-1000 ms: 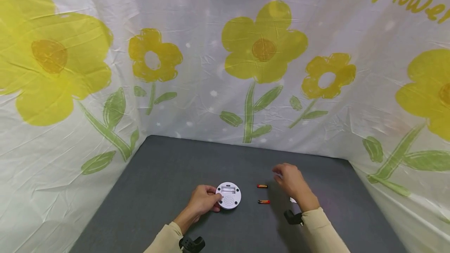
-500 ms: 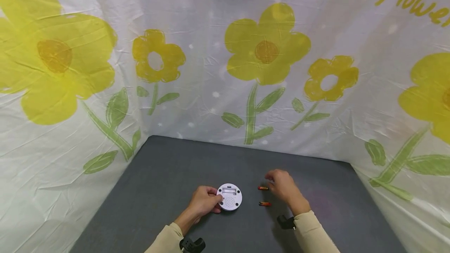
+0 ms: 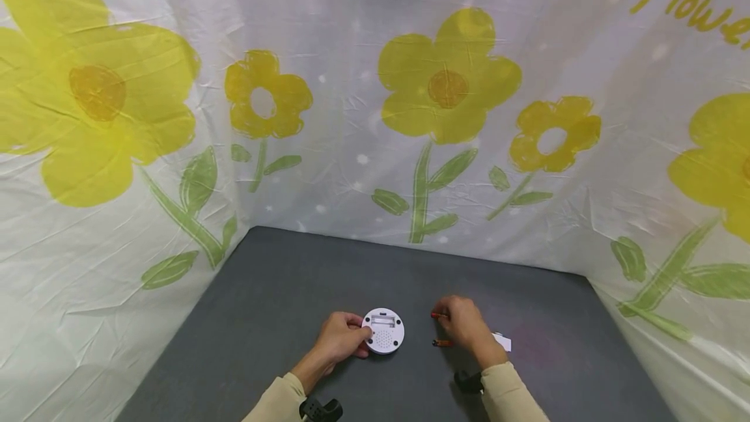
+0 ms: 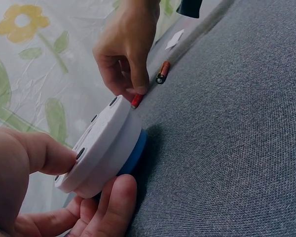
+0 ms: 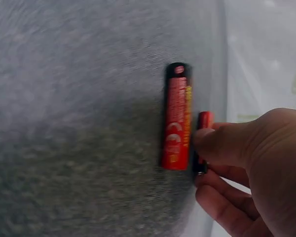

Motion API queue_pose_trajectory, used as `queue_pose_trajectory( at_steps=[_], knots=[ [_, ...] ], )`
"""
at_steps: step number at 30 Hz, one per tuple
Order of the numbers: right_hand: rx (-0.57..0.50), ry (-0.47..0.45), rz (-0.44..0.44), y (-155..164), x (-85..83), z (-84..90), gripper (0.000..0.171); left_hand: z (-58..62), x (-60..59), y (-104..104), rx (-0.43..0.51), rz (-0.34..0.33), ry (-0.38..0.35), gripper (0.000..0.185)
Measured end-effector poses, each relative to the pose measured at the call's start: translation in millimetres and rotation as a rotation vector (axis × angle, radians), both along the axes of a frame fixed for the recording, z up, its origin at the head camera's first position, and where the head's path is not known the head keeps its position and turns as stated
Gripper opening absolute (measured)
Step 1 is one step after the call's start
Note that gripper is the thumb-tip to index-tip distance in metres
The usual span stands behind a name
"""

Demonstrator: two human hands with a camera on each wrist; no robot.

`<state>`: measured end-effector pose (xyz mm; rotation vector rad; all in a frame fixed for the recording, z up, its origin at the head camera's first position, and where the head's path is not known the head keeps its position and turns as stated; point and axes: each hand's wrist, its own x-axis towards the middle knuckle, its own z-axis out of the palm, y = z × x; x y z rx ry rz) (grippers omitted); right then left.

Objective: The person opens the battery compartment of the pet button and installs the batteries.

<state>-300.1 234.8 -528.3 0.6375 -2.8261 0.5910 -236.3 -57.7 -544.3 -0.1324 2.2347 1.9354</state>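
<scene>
Pinching far battery (image 3: 439,315) with my right hand (image 3: 463,325); left hand (image 3: 340,337) gripping round white gadget (image 3: 383,330), second battery (image 3: 442,343) on tabletop (image 3: 281,292).

You see a dark grey felt-like mat (image 3: 281,292) with a fine woven speckle. Behind it hangs a white backdrop sheet (image 3: 351,168) printed with big yellow flowers, darker orange-yellow centres, green stems and leaves, small pale dots and yellow lettering. The round device (image 3: 383,330) at your left hand (image 3: 340,337) is white on the upturned side, with small dark dots there, and blue on the side facing the mat. The battery (image 5: 202,143) at your right hand (image 3: 463,324) is red with a black end. The second battery (image 5: 176,123) is red-orange with yellow print and black ends. A small white paper scrap (image 3: 502,342) lies on the mat. Your sleeves (image 3: 281,402) are beige.
</scene>
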Motion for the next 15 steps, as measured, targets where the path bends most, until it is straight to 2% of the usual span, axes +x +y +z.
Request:
queue_pose_trajectory(
  at_steps=[7, 15],
  knots=[
    [0.012, 0.035, -0.001, 1, -0.7, -3.6, 0.019, -1.2, 0.1, 1, 0.005, -0.003, 0.000, 0.030],
    [0.054, 0.063, 0.010, -4, -3.9, 15.9, 0.016, -0.7, -0.7, 0, 0.000, -0.003, 0.008, 0.029]
  ],
)
